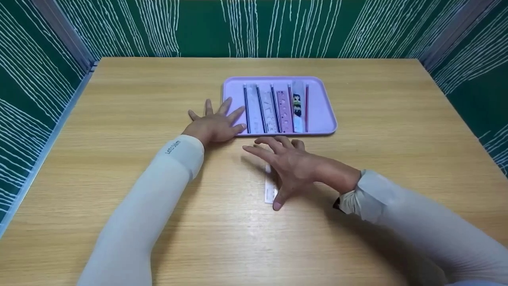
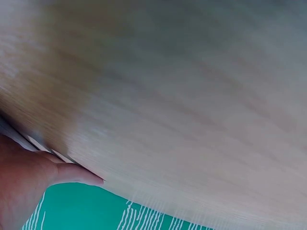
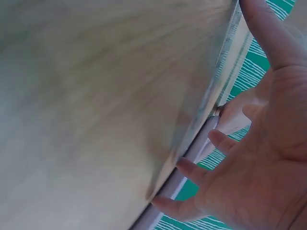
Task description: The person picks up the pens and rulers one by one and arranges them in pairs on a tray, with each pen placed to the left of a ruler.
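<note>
A purple tray [image 1: 322, 115] holds a row of pencils [image 1: 260, 103] and rulers, among them a pink ruler with cut-out shapes [image 1: 283, 111] and one with dark cartoon figures [image 1: 297, 115]. My left hand [image 1: 214, 126] lies with fingers spread at the tray's left side, its fingertips over the rim. Below the tray's near edge, my right hand [image 1: 295, 167] arches over a clear ruler [image 1: 270, 192] on the table. Its thumb tip is by the ruler's near end, and its other fingers reach toward the tray. Ruler tick marks show beside the thumb in the right wrist view; the hand hides the ruler's far part in the head view.
The wooden table [image 1: 158, 87] extends on all sides of the tray. Green panels with white streaks [image 1: 262, 31] stand behind the table and along both sides.
</note>
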Tool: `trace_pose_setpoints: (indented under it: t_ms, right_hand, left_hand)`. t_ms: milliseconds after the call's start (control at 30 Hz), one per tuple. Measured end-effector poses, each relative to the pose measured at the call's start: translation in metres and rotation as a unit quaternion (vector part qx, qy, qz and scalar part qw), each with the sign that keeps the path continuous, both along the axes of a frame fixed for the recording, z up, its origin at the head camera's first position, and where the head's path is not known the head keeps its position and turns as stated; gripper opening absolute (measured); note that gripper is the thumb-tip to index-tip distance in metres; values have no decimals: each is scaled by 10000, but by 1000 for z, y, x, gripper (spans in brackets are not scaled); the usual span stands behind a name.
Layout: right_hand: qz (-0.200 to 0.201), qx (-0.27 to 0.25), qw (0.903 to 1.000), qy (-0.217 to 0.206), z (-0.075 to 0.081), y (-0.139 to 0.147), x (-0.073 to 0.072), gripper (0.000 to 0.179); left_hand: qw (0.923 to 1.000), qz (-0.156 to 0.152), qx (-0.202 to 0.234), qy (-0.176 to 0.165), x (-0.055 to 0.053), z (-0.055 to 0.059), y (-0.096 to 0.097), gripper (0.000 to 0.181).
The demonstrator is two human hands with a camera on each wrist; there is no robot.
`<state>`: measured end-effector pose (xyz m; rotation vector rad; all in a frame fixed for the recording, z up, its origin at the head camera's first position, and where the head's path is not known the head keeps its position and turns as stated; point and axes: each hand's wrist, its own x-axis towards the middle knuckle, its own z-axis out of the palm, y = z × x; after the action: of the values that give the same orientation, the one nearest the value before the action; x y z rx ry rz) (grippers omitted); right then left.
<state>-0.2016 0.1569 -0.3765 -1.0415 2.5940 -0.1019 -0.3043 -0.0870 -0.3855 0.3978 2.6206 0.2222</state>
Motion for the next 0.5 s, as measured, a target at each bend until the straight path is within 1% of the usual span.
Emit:
trace_pose_setpoints:
  t_ms: [300, 400, 500]
  right_hand:
    - [-321, -442, 9984, -126, -5, 1, -3, 148]
    - [-439, -538, 9975, -124, -5, 0, -3, 146]
    - [-515, -531, 9972, -68, -5, -1, -3, 145]
  left_hand:
    - [10000, 20, -9, -29, 0, 0, 0, 71]
    - [10000, 40, -8, -28, 0, 0, 0, 71]
    - [10000, 46, -4, -32, 0, 0, 0, 70]
